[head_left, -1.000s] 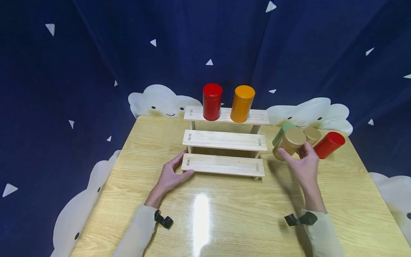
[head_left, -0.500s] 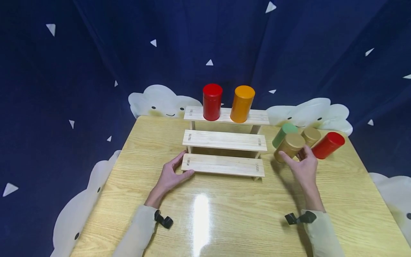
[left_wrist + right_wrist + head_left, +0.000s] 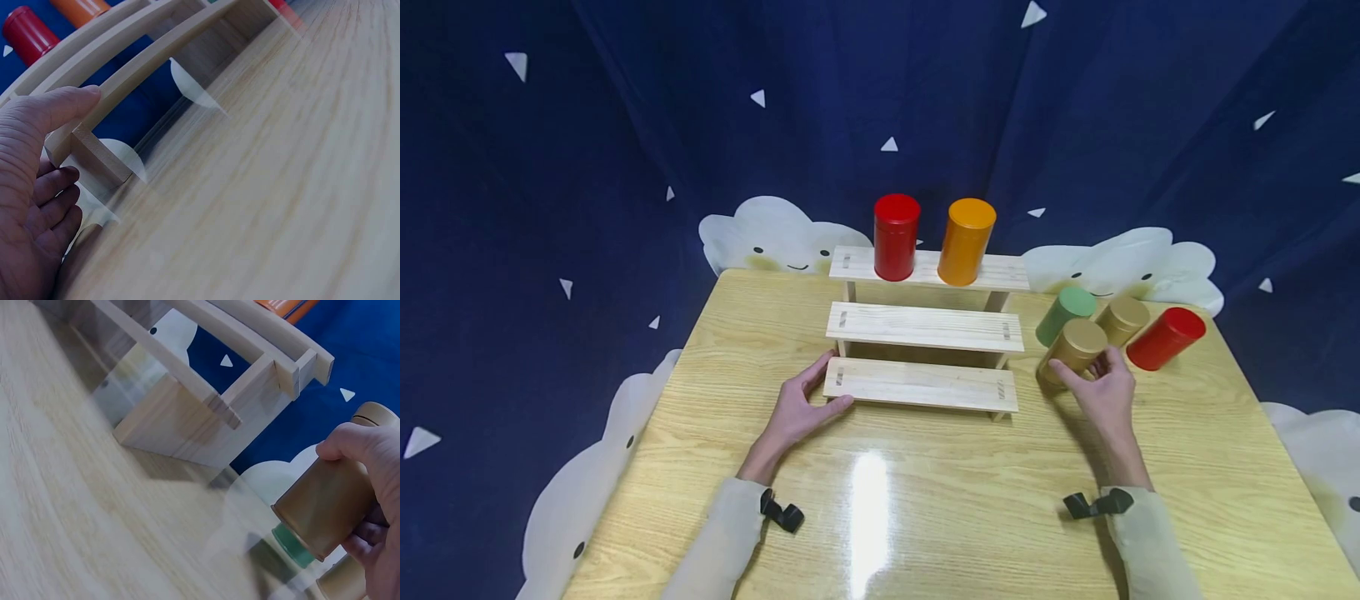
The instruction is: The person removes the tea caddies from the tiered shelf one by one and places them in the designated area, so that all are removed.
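My right hand [image 3: 1108, 392] grips a gold canister [image 3: 1077, 346] by its sides, thumb on the left and fingers on the right. In the right wrist view the held canister [image 3: 328, 503] tilts, its base overlapping a green canister [image 3: 292, 545]. Another gold canister [image 3: 1123, 318] and a red canister [image 3: 1165, 340] stand beside it. My left hand [image 3: 793, 408] holds the left end of a three-step wooden rack [image 3: 921, 383]. The left wrist view has the thumb over the lowest board's front edge [image 3: 134, 69], with fingers curled by its end support.
A red canister [image 3: 895, 242] and an orange canister [image 3: 966, 243] stand on the rack's top step. The wooden table [image 3: 970, 508] extends in front of the rack, and a dark blue curtain [image 3: 820, 108] with clouds and triangles hangs behind.
My right hand has lowered the gold canister and brought it slightly toward me, uncovering more of the green canister. The left hand and the rack have stayed in place.
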A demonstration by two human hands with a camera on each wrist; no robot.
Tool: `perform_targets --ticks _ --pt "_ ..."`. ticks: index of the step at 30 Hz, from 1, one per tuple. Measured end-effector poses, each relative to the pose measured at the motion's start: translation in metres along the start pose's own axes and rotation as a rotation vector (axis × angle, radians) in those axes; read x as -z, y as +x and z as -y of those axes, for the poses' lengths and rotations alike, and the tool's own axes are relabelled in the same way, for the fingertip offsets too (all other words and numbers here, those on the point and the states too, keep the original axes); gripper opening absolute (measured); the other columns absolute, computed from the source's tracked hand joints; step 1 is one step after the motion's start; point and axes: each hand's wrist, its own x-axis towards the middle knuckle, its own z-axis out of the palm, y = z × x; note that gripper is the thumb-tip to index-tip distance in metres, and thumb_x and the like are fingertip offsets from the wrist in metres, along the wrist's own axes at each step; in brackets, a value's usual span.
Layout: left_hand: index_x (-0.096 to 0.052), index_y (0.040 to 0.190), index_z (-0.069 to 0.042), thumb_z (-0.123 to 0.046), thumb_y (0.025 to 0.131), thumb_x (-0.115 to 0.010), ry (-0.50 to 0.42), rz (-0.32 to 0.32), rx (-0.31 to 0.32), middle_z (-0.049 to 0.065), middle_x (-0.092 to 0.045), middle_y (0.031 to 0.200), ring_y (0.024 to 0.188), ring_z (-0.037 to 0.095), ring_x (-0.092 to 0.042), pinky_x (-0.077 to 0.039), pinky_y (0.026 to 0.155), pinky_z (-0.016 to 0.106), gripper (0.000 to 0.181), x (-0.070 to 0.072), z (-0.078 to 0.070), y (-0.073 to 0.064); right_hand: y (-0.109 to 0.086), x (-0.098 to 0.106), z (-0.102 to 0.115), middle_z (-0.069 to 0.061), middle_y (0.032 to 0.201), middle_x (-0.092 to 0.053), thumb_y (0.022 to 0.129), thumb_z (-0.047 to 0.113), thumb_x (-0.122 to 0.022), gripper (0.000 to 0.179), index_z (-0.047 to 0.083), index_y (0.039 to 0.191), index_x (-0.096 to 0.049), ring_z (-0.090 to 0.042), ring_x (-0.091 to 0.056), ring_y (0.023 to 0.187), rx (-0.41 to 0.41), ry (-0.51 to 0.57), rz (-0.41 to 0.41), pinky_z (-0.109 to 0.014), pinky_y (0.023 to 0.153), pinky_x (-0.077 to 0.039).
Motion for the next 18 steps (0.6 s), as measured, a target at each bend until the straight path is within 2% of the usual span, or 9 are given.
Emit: perform_targets --ticks 6,13,18 --pt "-0.042 0.16 -0.013 -0.021 0.086 -0.088 0.003 0.001 0.011 0.004 -0.043 0.164 0.151 0.023 -0.039 -0.033 0.124 0.035 0.088 0.001 0.001 0.0 0.001 0.0 -0.01 0.005 0.119 -0.065 0.08 0.001 -0.088 0.054 0.01 0.124 -0.059 -0.001 -0.061 0.108 -0.02 -0.05 0.016 -0.013 0.096 -0.051" --pt "-0.042 0.16 -0.014 -0.021 0.086 -0.089 0.004 -0.001 0.011 0.005 -0.042 0.164 0.151 0.026 -0.04 -0.032 0.125 0.04 0.088 0.0 0.002 0.0 -0.013 0.0 0.022 0.007 0.112 -0.062 0.081 -0.001 -0.087 0.052 0.001 0.123 -0.058 0.001 -0.059 0.102 0.0 -0.093 0.009 -0.014 0.093 -0.05" --pt "-0.042 0.16 -0.014 -0.022 0.086 -0.089 0.008 -0.004 0.015 0.004 -0.043 0.164 0.15 0.025 -0.04 -0.033 0.124 0.039 0.088 0.0 0.001 0.0 -0.013 0.0 0.02 0.007 0.113 -0.062 0.08 -0.002 -0.087 0.053 -0.001 0.124 -0.058 0.002 -0.059 0.102 0.015 -0.098 0.004 -0.014 0.093 -0.05"
